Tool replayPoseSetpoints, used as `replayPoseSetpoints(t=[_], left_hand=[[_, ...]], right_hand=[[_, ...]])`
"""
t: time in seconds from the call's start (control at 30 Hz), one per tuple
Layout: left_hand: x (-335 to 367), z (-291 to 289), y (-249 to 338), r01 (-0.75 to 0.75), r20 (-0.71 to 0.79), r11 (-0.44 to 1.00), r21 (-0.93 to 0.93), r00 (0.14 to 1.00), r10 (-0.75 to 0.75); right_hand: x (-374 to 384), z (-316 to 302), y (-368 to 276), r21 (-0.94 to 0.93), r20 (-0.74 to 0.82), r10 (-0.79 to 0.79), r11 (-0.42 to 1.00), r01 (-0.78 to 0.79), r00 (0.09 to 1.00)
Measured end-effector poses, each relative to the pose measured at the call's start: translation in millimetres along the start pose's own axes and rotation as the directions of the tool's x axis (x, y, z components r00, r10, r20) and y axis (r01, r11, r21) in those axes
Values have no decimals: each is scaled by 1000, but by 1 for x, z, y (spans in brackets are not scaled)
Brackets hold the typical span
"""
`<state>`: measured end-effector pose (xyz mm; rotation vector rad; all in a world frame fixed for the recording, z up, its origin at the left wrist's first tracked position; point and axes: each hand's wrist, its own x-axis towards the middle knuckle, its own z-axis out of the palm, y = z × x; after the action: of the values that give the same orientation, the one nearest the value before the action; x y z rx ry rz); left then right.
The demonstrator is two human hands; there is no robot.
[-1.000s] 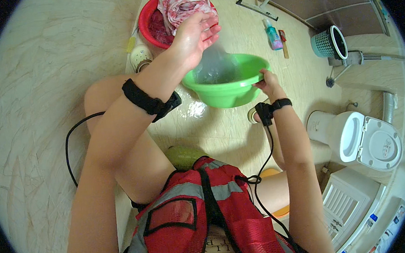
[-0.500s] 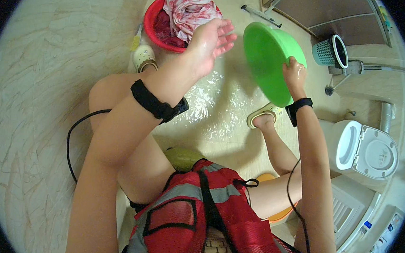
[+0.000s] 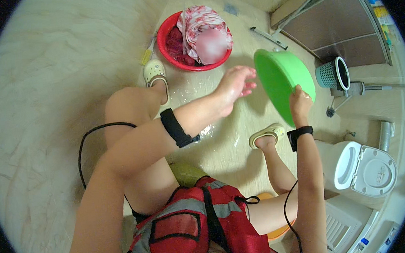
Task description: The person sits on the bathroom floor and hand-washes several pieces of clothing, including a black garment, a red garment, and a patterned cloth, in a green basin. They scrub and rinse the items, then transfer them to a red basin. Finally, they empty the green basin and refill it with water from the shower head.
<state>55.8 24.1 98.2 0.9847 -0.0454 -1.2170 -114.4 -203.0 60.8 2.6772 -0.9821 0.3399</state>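
Tilted on its side above the floor is a green basin (image 3: 282, 77). My right hand (image 3: 300, 103) grips its near right rim, fingers wrapped over the edge. Just left of that basin, my left hand (image 3: 236, 89) hovers with nothing in it, its fingers loosely bent and apart. Whether its fingertips touch the green rim, I cannot tell. Beyond the left hand, a red basin (image 3: 161, 40) stands on the floor. It holds a white cloth with red patches (image 3: 199, 19) and dark red cloth (image 3: 175, 45).
Wet floor (image 3: 207, 131) shines between my clogged feet. A yellow-handled brush (image 3: 148, 54) lies left of the red basin. On the right are a teal basket (image 3: 326, 76), a toilet brush (image 3: 330, 111) and a toilet (image 3: 348, 162). Cables hang from both arms.
My left hand has moved from beside the red basin toward the green basin. The right hand keeps its hold on the green rim. The whole view has shifted, and less water glints on the floor.
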Motion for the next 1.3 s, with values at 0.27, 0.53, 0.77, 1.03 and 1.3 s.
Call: replayPoseSetpoints(t=[0.27,0.53,0.77,1.03,1.3], left_hand=[[-1,9,-4,24,44,999,25,999,-25],[8,-13,35,-100,-58,963,-250,994,88],[-5,-87,136,-635,-383,673,-380,770,510],[-30,-111,160,-663,-438,609,-435,747,501],[-48,-116,185,-726,-509,579,-370,680,527]], right_hand=[[-22,65,44,664,292,757,278,-694,584],[-18,25,2,744,665,484,-362,-561,569],[53,-5,-92,750,635,242,-420,-510,734],[78,-17,-150,673,691,136,-477,-565,710],[70,18,-139,492,780,-3,-615,-616,626]])
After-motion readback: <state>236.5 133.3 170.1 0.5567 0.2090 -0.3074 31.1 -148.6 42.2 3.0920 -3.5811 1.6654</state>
